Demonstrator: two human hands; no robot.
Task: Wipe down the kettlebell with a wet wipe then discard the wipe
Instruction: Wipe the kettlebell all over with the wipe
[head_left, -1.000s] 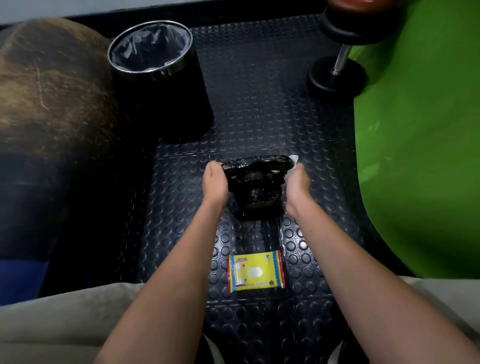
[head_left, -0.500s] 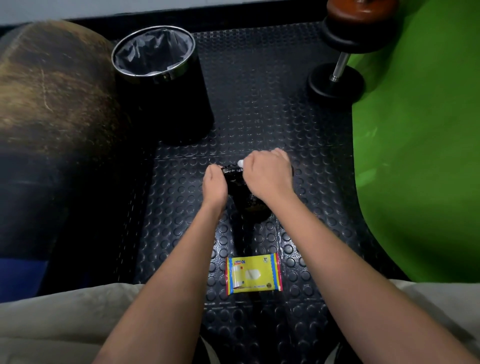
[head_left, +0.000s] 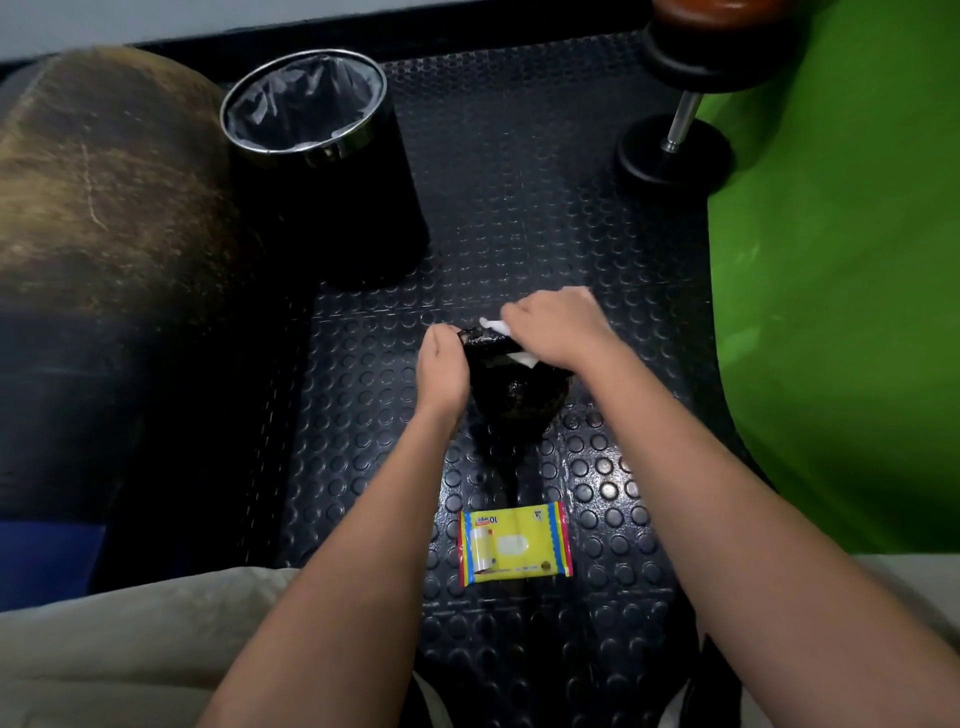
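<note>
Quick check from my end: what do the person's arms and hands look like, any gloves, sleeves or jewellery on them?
Both forearms are bare for all of their visible length, with no sleeves showing. The left hand and right hand wear no gloves. No watch, bracelet or ring is visible. Light beige fabric shows at the bottom corners of the view.

One head-worn wide-angle view looks steeply down and forward, close over the studded floor mat (head_left: 519, 218).

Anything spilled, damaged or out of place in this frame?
Nothing stands out. The kettlebell sits on the floor mat, right hand pressing a wipe on its handle, left hand steadying it. Bin upright.
</note>
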